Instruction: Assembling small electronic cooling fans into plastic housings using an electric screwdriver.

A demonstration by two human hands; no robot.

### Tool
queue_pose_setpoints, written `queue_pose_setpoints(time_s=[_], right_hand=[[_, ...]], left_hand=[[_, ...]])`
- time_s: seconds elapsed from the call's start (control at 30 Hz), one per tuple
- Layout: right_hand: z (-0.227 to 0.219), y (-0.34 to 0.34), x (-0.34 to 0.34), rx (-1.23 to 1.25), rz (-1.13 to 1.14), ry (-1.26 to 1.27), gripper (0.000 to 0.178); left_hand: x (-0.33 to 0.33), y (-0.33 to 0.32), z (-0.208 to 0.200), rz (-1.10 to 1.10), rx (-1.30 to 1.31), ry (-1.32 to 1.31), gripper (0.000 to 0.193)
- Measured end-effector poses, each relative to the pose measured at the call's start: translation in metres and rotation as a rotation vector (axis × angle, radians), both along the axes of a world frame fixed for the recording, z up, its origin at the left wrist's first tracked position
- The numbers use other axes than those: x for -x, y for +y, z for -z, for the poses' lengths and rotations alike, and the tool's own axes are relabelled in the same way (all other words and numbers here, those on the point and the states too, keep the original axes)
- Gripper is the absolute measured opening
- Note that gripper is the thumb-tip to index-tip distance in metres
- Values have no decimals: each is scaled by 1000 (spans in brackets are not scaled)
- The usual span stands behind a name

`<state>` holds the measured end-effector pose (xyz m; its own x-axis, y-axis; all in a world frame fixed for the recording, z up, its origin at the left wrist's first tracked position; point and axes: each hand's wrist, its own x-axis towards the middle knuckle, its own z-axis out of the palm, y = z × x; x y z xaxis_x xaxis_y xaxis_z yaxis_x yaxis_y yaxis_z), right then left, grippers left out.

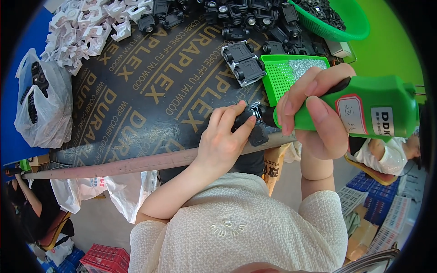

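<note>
Beside the table's near edge, my left hand [224, 137] pinches a small black plastic toy car part [259, 135] with a shiny metallic bit on top. Wrapped round a green electric screwdriver [384, 102] is my right hand [318, 111]. The screwdriver lies nearly level, and its dark nose [269, 116] reaches the part by my left fingertips; the bit's tip is hidden. Just beyond my hands stands a green perforated tray [275, 81] with many small silvery screws [306, 66] in it. Left of the tray, black toy car pieces [243, 63] with white edges lie together.
White plastic parts [88, 29] are heaped at the far left, black toy car parts [246, 18] at the far middle. A green basket [359, 22] of dark pieces stands far right. On the left sits a clear bag [50, 116] of black parts. Other people [387, 152] sit at both sides.
</note>
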<state>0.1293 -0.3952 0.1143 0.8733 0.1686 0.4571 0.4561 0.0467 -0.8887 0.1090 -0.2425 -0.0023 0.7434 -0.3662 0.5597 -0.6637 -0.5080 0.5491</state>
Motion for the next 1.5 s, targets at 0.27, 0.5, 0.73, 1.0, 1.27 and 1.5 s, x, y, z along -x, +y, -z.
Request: queue_pose_setpoints(time_s=[0.27, 0.5, 0.73, 1.0, 1.27, 1.5], right_hand=[[4, -4, -7, -31, -147, -91, 19], [-3, -34, -7, -255, 102, -227, 17], [20, -44, -25, -243, 237, -145, 28], [27, -42, -18, -174, 363, -121, 58], [36, -51, -10, -238, 292, -101, 58], [40, -49, -3, -310, 317, -64, 60]], left_hand=[[3, 2, 0, -14, 12, 44, 33], [0, 7, -4, 56, 23, 125, 37], [1, 19, 0, 30, -45, 31, 40], [1, 19, -10, -5, 120, 119, 31], [-6, 7, -15, -98, 278, 444, 61], [-16, 2, -14, -53, 385, 740, 58]])
